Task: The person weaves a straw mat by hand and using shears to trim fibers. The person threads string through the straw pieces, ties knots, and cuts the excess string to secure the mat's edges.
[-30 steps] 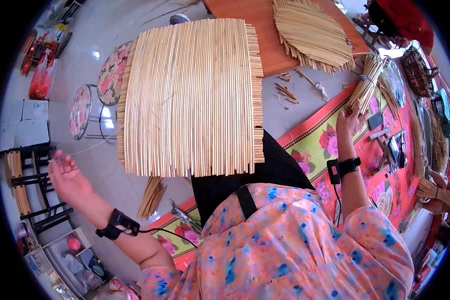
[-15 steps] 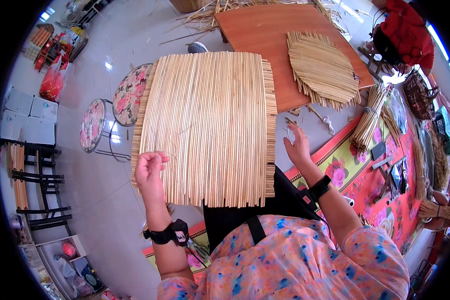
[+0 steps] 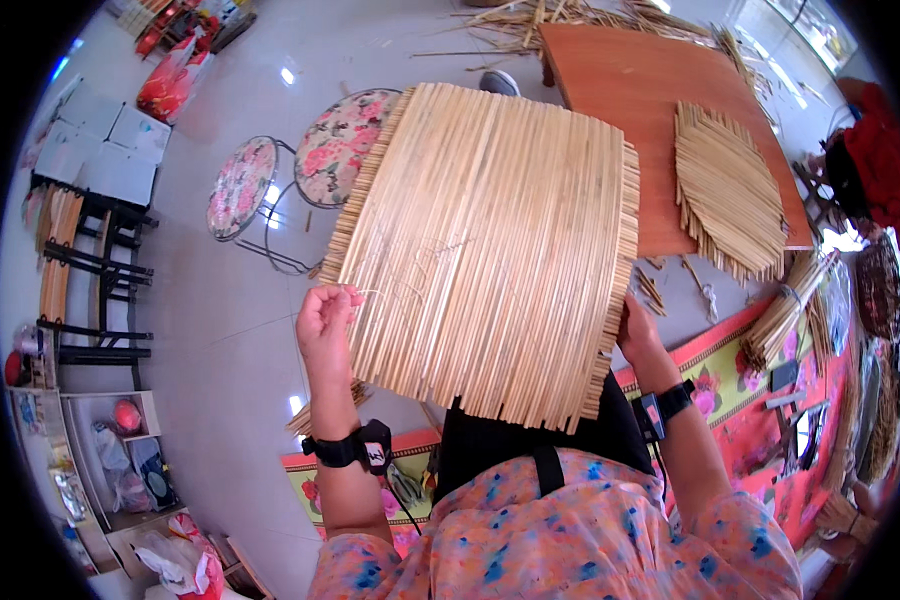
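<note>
A squarish mat of pale straw sticks [image 3: 490,250], with uneven ends, is held tilted above my lap. My left hand [image 3: 326,322] is at its left edge, fingers pinched on a thin pale cord [image 3: 372,294] that loops loosely over the mat's face. My right hand [image 3: 640,330] grips the right edge, its fingertips partly hidden behind the mat. Beyond, an oval straw mat [image 3: 730,190] lies on a low wooden table [image 3: 610,90]. A tied bundle of sticks [image 3: 782,312] rests to the right.
Two round floral stools [image 3: 240,190] stand at left, near folded chairs [image 3: 95,270] and shelves. A flowered rug [image 3: 715,375] with tools spreads at right. A person in red [image 3: 880,165] is at the right edge. Loose straw [image 3: 530,30] lies behind the table.
My left hand has come from out at the left onto the mat's edge. My right hand has left the stick bundle and taken the mat's right edge. The mat has turned slightly clockwise.
</note>
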A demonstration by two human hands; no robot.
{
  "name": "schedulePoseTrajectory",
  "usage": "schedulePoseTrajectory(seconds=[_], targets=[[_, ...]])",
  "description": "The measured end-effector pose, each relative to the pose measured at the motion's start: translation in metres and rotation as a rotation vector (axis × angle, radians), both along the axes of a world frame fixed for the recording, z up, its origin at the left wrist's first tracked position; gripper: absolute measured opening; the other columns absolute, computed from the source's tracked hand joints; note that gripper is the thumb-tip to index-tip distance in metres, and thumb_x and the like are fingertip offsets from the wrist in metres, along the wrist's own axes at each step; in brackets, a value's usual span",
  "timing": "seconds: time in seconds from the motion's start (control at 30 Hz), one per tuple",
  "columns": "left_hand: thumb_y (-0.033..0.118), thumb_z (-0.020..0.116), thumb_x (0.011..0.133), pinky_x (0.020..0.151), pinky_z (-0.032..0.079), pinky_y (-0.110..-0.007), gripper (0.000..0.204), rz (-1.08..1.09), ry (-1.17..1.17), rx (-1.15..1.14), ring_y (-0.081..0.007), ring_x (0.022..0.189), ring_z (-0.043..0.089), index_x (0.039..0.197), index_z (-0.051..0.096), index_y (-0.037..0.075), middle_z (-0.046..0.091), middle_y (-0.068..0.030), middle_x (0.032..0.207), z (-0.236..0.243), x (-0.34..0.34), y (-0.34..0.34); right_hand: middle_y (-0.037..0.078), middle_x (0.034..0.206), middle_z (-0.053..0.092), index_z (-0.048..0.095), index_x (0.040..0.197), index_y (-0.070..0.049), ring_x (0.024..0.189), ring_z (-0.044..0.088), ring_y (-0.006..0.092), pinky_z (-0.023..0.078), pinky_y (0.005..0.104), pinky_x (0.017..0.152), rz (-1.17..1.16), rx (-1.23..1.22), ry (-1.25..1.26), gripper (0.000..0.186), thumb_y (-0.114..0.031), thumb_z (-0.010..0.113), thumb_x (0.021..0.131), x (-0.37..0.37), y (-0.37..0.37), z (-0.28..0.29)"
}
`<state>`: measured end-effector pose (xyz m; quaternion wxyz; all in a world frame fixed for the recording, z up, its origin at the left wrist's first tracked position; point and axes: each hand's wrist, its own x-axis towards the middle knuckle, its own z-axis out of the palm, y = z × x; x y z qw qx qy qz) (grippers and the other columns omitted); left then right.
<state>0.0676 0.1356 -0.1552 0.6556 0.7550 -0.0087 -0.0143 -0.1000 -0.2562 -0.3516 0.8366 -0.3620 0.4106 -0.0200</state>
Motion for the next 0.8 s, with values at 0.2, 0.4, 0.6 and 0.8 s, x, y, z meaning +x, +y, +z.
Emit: schedulePoseTrajectory(seconds=[0.2, 0.4, 0.6, 0.8], targets=[[0.009, 0.054, 0.09, 0.066, 0.043, -0.022, 0.005, 0.059, 0.026, 0.059, -0.011, 0.082, 0.059, 0.09, 0.055, 0.003, 0.062, -0.0061, 0.098, -0.005, -0.002, 0.012, 0.004, 0.09, 0.064, 0.058, 0.104, -0.004, 0.077, 0.062, 0.0179, 0.049, 0.0319, 0.067, -0.029, -0.018, 0.031, 0.034, -0.031, 0.039, 0.095, -0.004, 0.006, 0.019], [0.009, 0.055, 0.09, 0.065, 0.041, -0.02, 0.007, 0.094, 0.012, 0.069, -0.0089, 0.08, 0.059, 0.094, 0.057, 0.003, 0.062, -0.0042, 0.092, 0.0, 0.004, 0.016, 0.005, 0.091, 0.064, 0.058, 0.105, -0.006, 0.08, 0.062, 0.0188, 0.051, 0.0343, 0.07, 0.026, 0.032, 0.003, 0.029, -0.026, 0.041, 0.095, -0.023, -0.01, -0.004], [0.008, 0.055, 0.089, 0.062, 0.04, -0.02, 0.01, 0.056, 0.101, 0.092, -0.0078, 0.076, 0.059, 0.096, 0.058, 0.003, 0.062, -0.0027, 0.088, -0.012, 0.0, 0.03, 0.006, 0.09, 0.064, 0.058, 0.102, -0.006, 0.078, 0.062, 0.0195, 0.051, 0.0323, 0.065, -0.056, -0.029, 0.118, 0.024, -0.024, 0.044, 0.094, -0.029, 0.017, 0.039], [0.008, 0.054, 0.089, 0.062, 0.041, -0.021, 0.009, 0.012, 0.093, 0.147, -0.0084, 0.079, 0.06, 0.096, 0.058, 0.003, 0.062, -0.0024, 0.097, -0.007, -0.012, 0.025, 0.008, 0.102, 0.063, 0.053, 0.111, -0.004, 0.085, 0.06, 0.0175, 0.047, 0.0262, 0.069, 0.051, -0.013, 0.114, 0.027, -0.022, 0.046, 0.092, -0.047, 0.019, 0.052]])
